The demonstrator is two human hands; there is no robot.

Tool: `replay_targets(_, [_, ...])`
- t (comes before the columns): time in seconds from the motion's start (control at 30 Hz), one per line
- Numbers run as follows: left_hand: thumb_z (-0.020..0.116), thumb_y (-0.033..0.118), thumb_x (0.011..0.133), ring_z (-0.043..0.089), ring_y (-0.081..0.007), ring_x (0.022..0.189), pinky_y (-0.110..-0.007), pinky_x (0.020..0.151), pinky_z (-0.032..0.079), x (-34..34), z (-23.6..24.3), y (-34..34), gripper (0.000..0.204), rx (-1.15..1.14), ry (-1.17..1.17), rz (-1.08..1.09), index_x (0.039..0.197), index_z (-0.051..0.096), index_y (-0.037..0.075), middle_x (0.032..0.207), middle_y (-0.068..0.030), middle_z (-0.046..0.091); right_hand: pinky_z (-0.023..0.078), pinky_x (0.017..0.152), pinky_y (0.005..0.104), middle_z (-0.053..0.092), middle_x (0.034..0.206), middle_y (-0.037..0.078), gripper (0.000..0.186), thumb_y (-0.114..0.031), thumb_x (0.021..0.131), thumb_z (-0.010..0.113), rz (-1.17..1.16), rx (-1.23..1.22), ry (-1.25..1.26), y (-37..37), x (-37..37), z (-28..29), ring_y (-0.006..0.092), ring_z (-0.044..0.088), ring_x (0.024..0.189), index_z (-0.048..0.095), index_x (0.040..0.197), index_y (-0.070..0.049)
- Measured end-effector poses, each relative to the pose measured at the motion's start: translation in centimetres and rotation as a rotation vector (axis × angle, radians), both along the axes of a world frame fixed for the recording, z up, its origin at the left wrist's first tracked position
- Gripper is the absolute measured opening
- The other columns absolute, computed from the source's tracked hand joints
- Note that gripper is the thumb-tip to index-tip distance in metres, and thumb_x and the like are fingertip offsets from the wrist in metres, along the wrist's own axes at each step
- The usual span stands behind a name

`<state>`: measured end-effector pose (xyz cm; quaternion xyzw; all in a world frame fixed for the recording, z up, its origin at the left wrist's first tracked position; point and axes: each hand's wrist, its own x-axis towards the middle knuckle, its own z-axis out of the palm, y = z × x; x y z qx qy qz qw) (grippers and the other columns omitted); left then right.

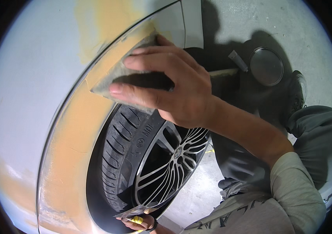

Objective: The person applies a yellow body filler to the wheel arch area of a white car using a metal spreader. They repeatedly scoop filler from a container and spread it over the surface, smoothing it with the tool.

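My right hand [181, 84] reaches in from the right, with its thumb below and fingers above, closed on a flat grey sheet [107, 80] with a sharp corner. It lies against the tan-filled wheel-arch edge [72, 121] of a pale car panel, above the tyre. Between thumb and fingers the sheet is in dark shadow. Low in the picture, my left hand [144, 222] is closed around a scraper [133, 211] with a thin flat blade and a bit of yellow at the grip. It is small here, so details of the blade are hard to make out.
Inside the arch stands a tyre [121, 140] on a multi-spoke wheel [177, 154]. A round tin or lid [266, 66] and a white tube [237, 60] lie on the concrete floor [248, 17]. My bent leg [316, 140] and shoe [298, 91] are at the right.
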<state>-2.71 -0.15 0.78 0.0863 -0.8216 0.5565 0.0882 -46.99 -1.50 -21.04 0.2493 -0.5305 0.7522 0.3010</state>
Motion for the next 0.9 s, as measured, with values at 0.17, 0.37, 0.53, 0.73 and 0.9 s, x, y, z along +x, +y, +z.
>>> replay_targets(0.17, [0.069, 0.033, 0.104, 0.067, -0.0491, 0.120, -0.053, 0.098, 0.062, 0.7, 0.1, 0.1, 0.064, 0.062, 0.017, -0.012, 0.145, 0.049, -0.012, 0.139, -0.0344, 0.059, 0.054, 0.111, 0.0528, 0.069, 0.118, 0.002, 0.039, -0.024, 0.074, 0.093, 0.140, 0.020, -0.042, 0.9, 2.4, -0.6, 0.0232, 0.069, 0.114, 0.083, 0.112, -0.028])
replay_targets(0.37, [0.073, 0.031, 0.102, 0.066, -0.0492, 0.122, -0.054, 0.099, 0.061, 3.2, 1.2, -1.0, 0.065, 0.239, -0.015, 0.023, 0.150, 0.047, -0.004, 0.142, -0.0337, 0.057, 0.054, 0.111, 0.0536, 0.069, 0.120, 0.001, 0.039, -0.024, 0.073, 0.092, 0.167, 0.077, -0.019, 2.5, 2.4, -1.3, 0.0226, 0.071, 0.112, 0.083, 0.110, -0.029])
replay_targets(0.53, [0.073, 0.025, 0.102, 0.064, -0.0476, 0.126, -0.054, 0.102, 0.060, 4.7, 0.8, -0.8, 0.067, 0.297, 0.130, 0.115, 0.155, 0.043, -0.003, 0.147, -0.0312, 0.054, 0.056, 0.107, 0.0501, 0.070, 0.116, 0.001, 0.039, -0.026, 0.076, 0.089, 0.074, 0.096, -0.002, 2.8, 0.2, -0.7, 0.0217, 0.072, 0.110, 0.082, 0.114, -0.032])
replay_targets(0.73, [0.056, 0.028, 0.110, 0.061, -0.0443, 0.131, -0.051, 0.110, 0.055, 4.6, 0.6, -0.6, 0.059, 0.451, 0.191, 0.080, 0.155, 0.041, -0.006, 0.149, -0.0292, 0.053, 0.058, 0.097, 0.0426, 0.067, 0.106, -0.002, 0.028, -0.031, 0.085, 0.073, 0.002, -0.048, 0.053, 0.1, -1.7, 1.1, 0.0185, 0.069, 0.105, 0.080, 0.112, -0.032])
replay_targets(0.9, [0.064, 0.031, 0.106, 0.065, -0.0478, 0.124, -0.054, 0.103, 0.059, 5.5, 1.3, -0.8, 0.062, 0.477, 0.214, 0.111, 0.153, 0.043, -0.005, 0.145, -0.0318, 0.056, 0.058, 0.099, 0.0431, 0.067, 0.107, -0.001, 0.027, -0.030, 0.085, 0.074, -0.038, -0.070, 0.039, -0.9, -1.5, 1.4, 0.0191, 0.068, 0.107, 0.081, 0.111, -0.032])
